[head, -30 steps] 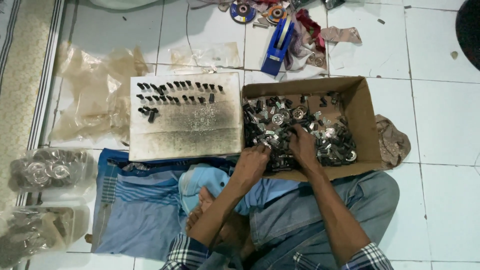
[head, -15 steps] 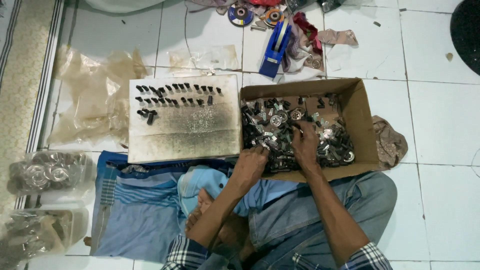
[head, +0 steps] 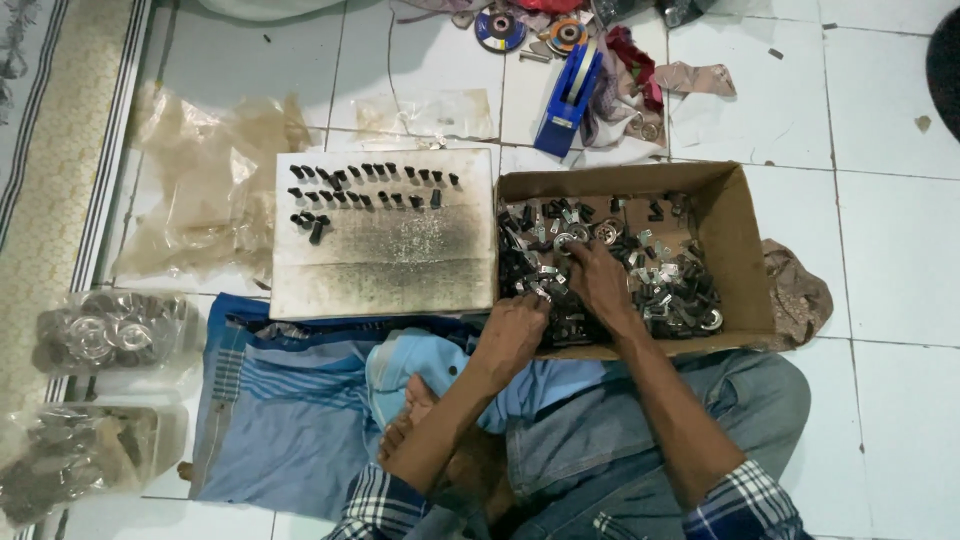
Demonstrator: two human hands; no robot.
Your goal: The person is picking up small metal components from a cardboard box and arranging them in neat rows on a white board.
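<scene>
Both hands sit in the cardboard box; left hand curled, contents hidden; right hand fingers half-open, touching small metal parts; I cannot confirm a grasp.

both forearms reach forward — left hand curled, right hand spread, palm down.

The person wears a shirt with blue, white and dark plaid sleeves rolled up near the elbows, and faded blue-grey denim trousers. The left hand, right hand, forearms and one foot are bare.
</scene>
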